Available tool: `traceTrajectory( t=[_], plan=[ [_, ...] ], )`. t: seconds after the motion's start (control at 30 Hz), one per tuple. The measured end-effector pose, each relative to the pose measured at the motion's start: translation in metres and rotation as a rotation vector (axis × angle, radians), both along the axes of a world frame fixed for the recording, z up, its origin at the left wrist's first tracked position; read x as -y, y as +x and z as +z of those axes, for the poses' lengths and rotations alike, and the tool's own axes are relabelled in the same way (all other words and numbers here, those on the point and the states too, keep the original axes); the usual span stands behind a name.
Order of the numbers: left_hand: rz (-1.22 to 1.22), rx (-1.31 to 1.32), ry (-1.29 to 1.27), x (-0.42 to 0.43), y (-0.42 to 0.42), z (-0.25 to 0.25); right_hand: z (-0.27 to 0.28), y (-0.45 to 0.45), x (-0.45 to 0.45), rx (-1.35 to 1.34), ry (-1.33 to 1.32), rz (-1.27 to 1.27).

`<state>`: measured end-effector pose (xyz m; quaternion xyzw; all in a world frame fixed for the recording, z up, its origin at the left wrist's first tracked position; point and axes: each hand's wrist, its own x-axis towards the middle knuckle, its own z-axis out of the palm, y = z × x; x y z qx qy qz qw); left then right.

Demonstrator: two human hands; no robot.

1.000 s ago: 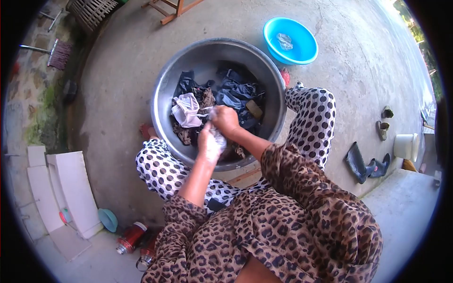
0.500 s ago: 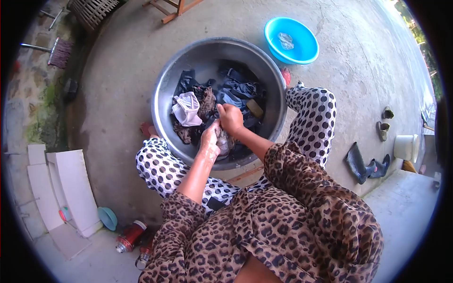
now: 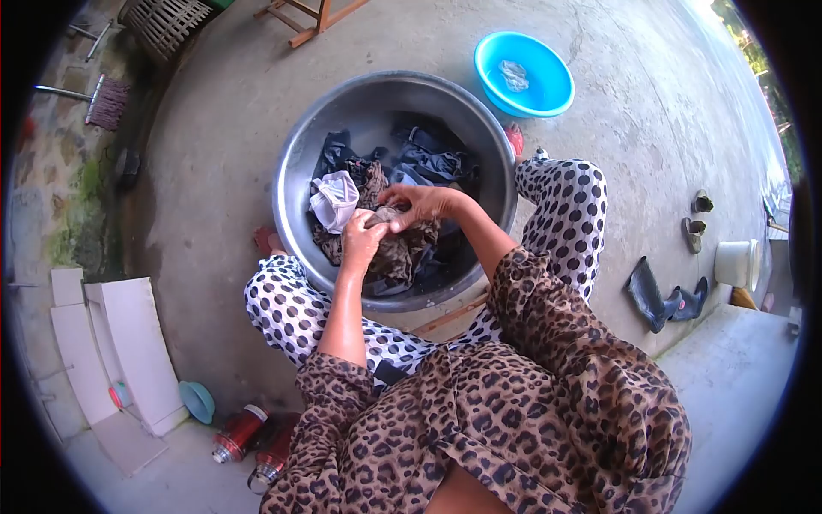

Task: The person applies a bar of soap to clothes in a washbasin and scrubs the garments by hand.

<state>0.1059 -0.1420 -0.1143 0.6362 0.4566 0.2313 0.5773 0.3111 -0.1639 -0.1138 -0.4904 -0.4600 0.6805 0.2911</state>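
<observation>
A large metal basin stands between my knees with wet clothes in it. My left hand is closed on a brown patterned garment that hangs down inside the basin. From the right, my right hand grips the same garment near its top, with fingers curved over it and thumb against it. Just beyond my left hand lies a pale pink-white garment. Dark blue clothes fill the far side of the basin.
A bright blue plastic basin with a small pale item in it stands at the far right. Red flasks and a teal bowl are at lower left. Boots and a white bucket are on the right.
My hands have spread the brown garment out from a wrung bunch. My left hand has moved left, and my right hand has turned over it. The yellowish block is now hidden.
</observation>
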Motion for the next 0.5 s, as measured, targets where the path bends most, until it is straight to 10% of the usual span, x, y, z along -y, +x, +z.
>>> traceTrajectory(
  t=[0.1, 0.23, 0.5],
  plan=[
    [0.139, 0.637, -0.591, -0.006, -0.003, 0.01, -0.024, -0.014, 0.006, 0.819, 0.167, 0.331],
    [0.326, 0.755, -0.57, -0.011, -0.015, 0.024, -0.066, -0.021, 0.02, 0.729, 0.005, 0.003],
    [0.875, 0.591, -0.526, -0.029, -0.032, -0.014, -0.01, -0.003, -0.002, -0.388, 0.002, -0.541]
  ],
)
